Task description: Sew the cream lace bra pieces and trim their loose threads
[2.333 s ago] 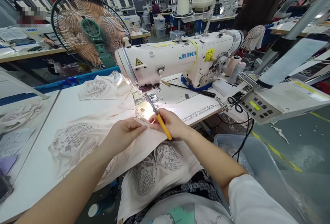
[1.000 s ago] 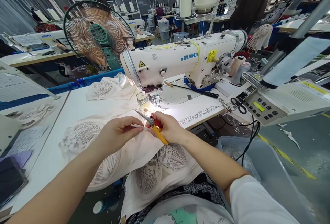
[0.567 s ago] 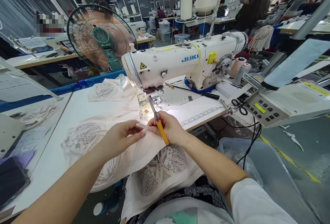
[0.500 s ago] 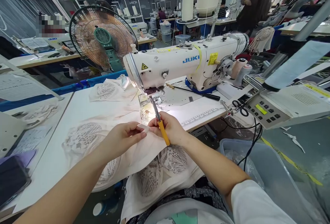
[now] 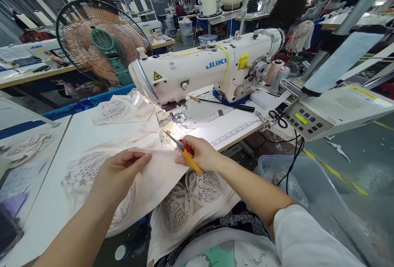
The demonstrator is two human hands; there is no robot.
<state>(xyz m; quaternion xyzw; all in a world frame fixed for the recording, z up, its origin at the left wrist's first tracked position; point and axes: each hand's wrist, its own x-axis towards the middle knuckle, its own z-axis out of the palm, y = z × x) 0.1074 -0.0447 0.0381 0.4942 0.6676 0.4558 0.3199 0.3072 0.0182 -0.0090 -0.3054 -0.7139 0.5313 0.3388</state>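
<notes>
My left hand (image 5: 118, 172) pinches the top edge of a cream fabric piece (image 5: 154, 176) with white lace panels, which lies over the table edge and onto my lap. My right hand (image 5: 201, 154) is closed on yellow-handled thread snips (image 5: 184, 152) and also holds the fabric edge at its right end. The edge is stretched between the two hands. The snips' blades point up and left toward the presser foot (image 5: 177, 117) of the white JUKI sewing machine (image 5: 203, 72).
More lace pieces (image 5: 115, 109) lie on the white table (image 5: 46, 201) at the left. A fan (image 5: 100, 41) stands behind. A control panel (image 5: 303, 121) and a grey bin (image 5: 308, 193) are at the right. A screwdriver (image 5: 226, 103) lies on the machine bed. A person stands in the background.
My left hand has slid leftward along the fabric edge, away from my right hand. The snips tilted from upright to pointing left. The view shifted a little.
</notes>
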